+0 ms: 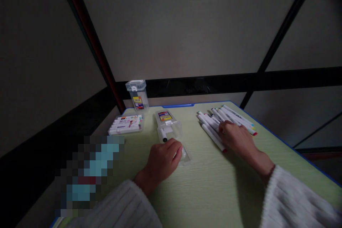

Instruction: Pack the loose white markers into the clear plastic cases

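Observation:
My left hand (pixel 162 160) is closed round a white marker (pixel 163 136) with a dark cap. The marker's tip pokes into the mouth of a clear plastic marker box (pixel 169 126) lying on its side mid-table. My right hand (pixel 236 137) rests on a loose pile of white markers (pixel 226 119) at the right of the table. Its fingers curl over the markers nearest me, and I cannot see whether they grip one. Both of my sleeves are white ribbed knit.
A green table top with a blue rim (pixel 177 105) bears everything. A flat clear case of markers (pixel 127 124) lies at the left. An upright clear box (pixel 137 96) stands at the back left corner. Dark frame bars and a pale wall rise behind.

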A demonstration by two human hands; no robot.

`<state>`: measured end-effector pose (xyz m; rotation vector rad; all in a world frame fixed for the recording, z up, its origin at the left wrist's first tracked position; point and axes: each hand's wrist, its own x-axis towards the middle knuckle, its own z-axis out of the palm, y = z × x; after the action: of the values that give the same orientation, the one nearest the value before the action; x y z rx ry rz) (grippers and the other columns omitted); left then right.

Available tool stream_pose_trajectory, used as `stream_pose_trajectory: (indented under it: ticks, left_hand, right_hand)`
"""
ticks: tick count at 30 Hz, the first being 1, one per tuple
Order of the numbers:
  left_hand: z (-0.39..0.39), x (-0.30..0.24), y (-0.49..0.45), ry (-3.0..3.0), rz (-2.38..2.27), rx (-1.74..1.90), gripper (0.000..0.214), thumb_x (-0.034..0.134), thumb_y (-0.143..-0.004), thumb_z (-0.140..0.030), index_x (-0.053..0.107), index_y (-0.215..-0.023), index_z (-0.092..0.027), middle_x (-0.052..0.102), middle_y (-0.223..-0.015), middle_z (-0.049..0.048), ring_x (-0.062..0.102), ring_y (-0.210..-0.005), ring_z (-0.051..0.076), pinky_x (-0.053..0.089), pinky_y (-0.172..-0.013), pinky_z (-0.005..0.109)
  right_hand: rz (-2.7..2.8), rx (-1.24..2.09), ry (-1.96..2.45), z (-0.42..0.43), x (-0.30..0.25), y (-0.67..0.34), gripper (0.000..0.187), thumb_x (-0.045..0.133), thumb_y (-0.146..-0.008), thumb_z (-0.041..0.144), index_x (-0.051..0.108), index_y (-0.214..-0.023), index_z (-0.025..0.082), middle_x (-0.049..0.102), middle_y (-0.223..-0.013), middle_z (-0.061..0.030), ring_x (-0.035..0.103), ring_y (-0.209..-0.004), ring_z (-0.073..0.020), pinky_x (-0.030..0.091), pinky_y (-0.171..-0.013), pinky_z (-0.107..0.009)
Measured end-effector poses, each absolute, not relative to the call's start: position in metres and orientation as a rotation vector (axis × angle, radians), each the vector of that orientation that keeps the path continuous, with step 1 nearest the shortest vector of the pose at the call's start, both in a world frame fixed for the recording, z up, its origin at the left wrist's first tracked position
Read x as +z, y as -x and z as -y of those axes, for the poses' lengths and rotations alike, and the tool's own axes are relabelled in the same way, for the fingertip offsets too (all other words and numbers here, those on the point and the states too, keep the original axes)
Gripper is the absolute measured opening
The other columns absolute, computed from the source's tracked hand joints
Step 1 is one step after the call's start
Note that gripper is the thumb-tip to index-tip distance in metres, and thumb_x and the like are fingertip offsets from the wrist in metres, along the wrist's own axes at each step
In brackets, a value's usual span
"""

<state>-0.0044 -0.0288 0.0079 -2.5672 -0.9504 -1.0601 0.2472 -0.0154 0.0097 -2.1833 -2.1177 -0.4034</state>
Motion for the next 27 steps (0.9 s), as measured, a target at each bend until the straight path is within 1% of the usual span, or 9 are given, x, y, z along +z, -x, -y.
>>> stream_pose_trajectory:
  ticks: [4,10,15,22,27]
  left_hand:
    - [0.03,0.008,0.004,2.579,0.958,-1.064,0.019,0.042,-0.082,-0.016,0.055,-0.068,-0.016,0.058,-0.06,-0.0007,0.054,-0.05,0.009,0.04,-0.048,0.018]
    - [0.031,0.009,0.004,2.585,0.941,-1.073,0.018,0.043,-0.081,-0.015,0.056,-0.068,-0.016,0.059,-0.061,-0.0008,0.054,-0.05,0.009,0.039,-0.048,0.019]
    - [0.031,0.01,0.004,2.583,0.94,-1.067,0.019,0.043,-0.081,-0.015,0.056,-0.068,-0.016,0.058,-0.06,-0.0008,0.054,-0.051,0.009,0.038,-0.048,0.019]
    - [0.031,0.01,0.003,2.579,0.941,-1.056,0.019,0.043,-0.081,-0.015,0.056,-0.066,-0.016,0.058,-0.06,-0.0009,0.052,-0.049,0.009,0.038,-0.046,0.019]
    - [0.031,0.01,0.003,2.588,0.939,-1.054,0.02,0.043,-0.081,-0.014,0.056,-0.066,-0.016,0.058,-0.059,-0.0011,0.052,-0.048,0.009,0.037,-0.047,0.019]
  right_hand:
    - [2.147,-0.383,2.148,0.014,0.004,-0.247,0.018,0.046,-0.081,0.026,0.061,-0.078,0.016,0.063,-0.082,-0.008,0.06,-0.071,-0.022,0.031,-0.059,-0.03]
    - [2.147,-0.357,2.062,0.012,0.0,-0.243,0.029,0.044,-0.083,0.041,0.058,-0.076,0.017,0.062,-0.078,-0.0061,0.06,-0.066,-0.0204,0.029,-0.055,-0.029]
    - [2.145,-0.295,2.006,0.013,-0.002,-0.239,0.035,0.041,-0.082,0.049,0.056,-0.079,0.018,0.062,-0.08,-0.0057,0.06,-0.066,-0.0212,0.029,-0.054,-0.029]
    - [2.156,-0.248,2.051,0.015,0.001,-0.235,0.032,0.043,-0.081,0.047,0.056,-0.074,0.018,0.064,-0.078,-0.0056,0.061,-0.068,-0.0223,0.031,-0.056,-0.029]
    - [2.184,-0.241,2.132,0.017,0.002,-0.229,0.026,0.046,-0.08,0.041,0.058,-0.073,0.019,0.065,-0.073,-0.0063,0.061,-0.066,-0.0227,0.032,-0.055,-0.028]
